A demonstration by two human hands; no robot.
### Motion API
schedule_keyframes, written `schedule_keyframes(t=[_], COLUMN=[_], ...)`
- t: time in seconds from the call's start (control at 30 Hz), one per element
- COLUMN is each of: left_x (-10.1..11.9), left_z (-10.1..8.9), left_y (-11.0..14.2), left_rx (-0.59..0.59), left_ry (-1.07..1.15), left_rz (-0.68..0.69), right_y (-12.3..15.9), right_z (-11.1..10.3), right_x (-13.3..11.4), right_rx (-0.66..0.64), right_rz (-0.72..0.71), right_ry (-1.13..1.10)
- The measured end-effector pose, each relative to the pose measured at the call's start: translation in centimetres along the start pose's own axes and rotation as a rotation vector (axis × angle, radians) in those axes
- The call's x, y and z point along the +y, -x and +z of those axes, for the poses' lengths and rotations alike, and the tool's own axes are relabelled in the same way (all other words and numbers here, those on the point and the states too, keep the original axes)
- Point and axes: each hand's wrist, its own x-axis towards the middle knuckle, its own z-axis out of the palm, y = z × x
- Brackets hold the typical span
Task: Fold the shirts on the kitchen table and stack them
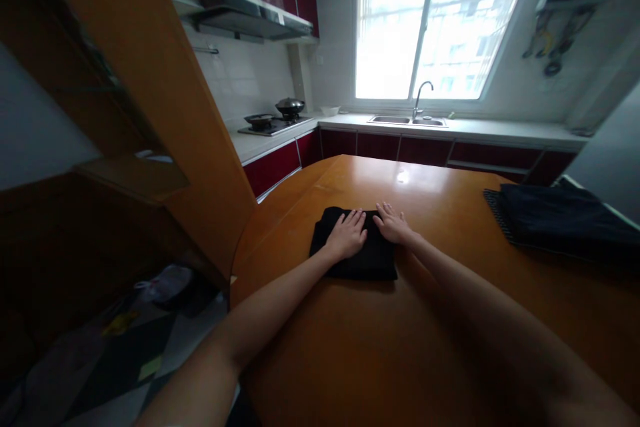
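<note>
A small folded black cloth [374, 259] lies on the orange wooden table [450, 320]. My left hand [347, 233] rests flat on the cloth's left half, fingers stretched out. My right hand [393, 223] lies flat on the cloth's far right corner, fingers spread. Both palms press down on the fabric; neither hand grips it.
A stack of dark folded clothes [565, 219] sits at the table's right edge. Behind are a counter with a sink and tap [419, 113], a stove with pans [277, 117] and a window. A tall wooden panel [165, 100] stands at left; things lie on the floor [165, 283].
</note>
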Motion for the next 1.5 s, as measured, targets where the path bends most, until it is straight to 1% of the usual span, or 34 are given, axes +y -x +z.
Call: schedule_keyframes(t=[0.07,0.13,0.2,0.23,0.3,0.4,0.53,0.6,0.67,0.73,0.77,0.83,0.9,0.93,1.03,1.1,1.17,1.27,1.33,1.4,1.5], left_x=[0.1,0.1,0.0,-0.1,-0.5,-1.0,-1.4,-1.4,-1.4,-1.2,-1.2,-1.1,-1.0,-1.0,-1.0,-1.0,-1.0,-0.9,-0.8,-0.8,-0.6], left_z=[-0.1,-0.3,-0.5,-0.5,-0.6,-0.3,0.1,0.3,0.3,0.3,0.2,0.0,-0.1,-0.2,-0.2,-0.1,0.0,0.0,-0.1,-0.2,-0.4], left_y=[0.0,0.0,0.0,0.0,0.0,-0.1,-0.3,-0.5,-0.5,-0.6,-0.6,-0.5,-0.3,-0.3,-0.2,-0.2,-0.2,-0.3,-0.3,-0.3,-0.3], left_rx=[-0.005,-0.018,-0.031,-0.033,-0.029,-0.018,-0.005,-0.012,-0.015,-0.009,-0.006,-0.006,-0.013,-0.015,-0.018,-0.017,-0.012,-0.015,-0.024,-0.03,-0.032], left_ry=[-0.004,-0.007,-0.006,-0.004,0.001,0.01,0.031,0.045,0.048,0.037,0.028,0.011,0.002,0.002,0.012,0.019,0.023,0.025,0.023,0.022,0.03], left_rz=[-0.001,0.003,0.018,0.026,0.033,0.022,0.018,0.013,0.011,0.012,0.013,0.015,0.017,0.016,0.009,0.005,0.0,-0.004,-0.006,-0.011,-0.02], right_y=[1.0,2.6,4.5,5.4,6.8,8.0,8.3,8.0,7.4,6.2,5.5,4.1,2.9,2.5,2.1,2.1,2.1,1.7,1.1,0.2,-1.4], right_z=[-0.4,-0.2,0.5,1.0,1.9,2.7,2.7,2.6,2.4,2.0,1.8,1.4,1.1,1.0,1.1,1.3,1.4,1.2,0.7,-0.2,-1.6], right_x=[-0.8,-2.0,-3.1,-3.4,-3.6,-2.6,0.4,1.9,2.8,2.7,2.2,0.9,-0.6,-1.3,-2.2,-2.2,-2.1,-2.0,-1.7,-1.1,-0.2], right_rx=[0.13,0.212,0.199,0.181,0.157,0.145,0.115,0.132,0.205,0.288,0.307,0.277,0.187,0.136,0.028,0.001,0.001,0.047,0.088,0.119,0.095], right_rz=[0.03,-0.042,-0.167,-0.207,-0.205,-0.147,-0.151,-0.127,-0.032,0.05,0.053,-0.019,-0.103,-0.121,-0.101,-0.076,-0.07,-0.034,0.049,0.154,0.261], right_ry=[0.006,0.0,-0.004,-0.003,-0.009,-0.039,-0.098,-0.18,-0.294,-0.35,-0.331,-0.217,-0.082,-0.029,0.064,0.084,0.07,-0.073,-0.174,-0.22,-0.269])
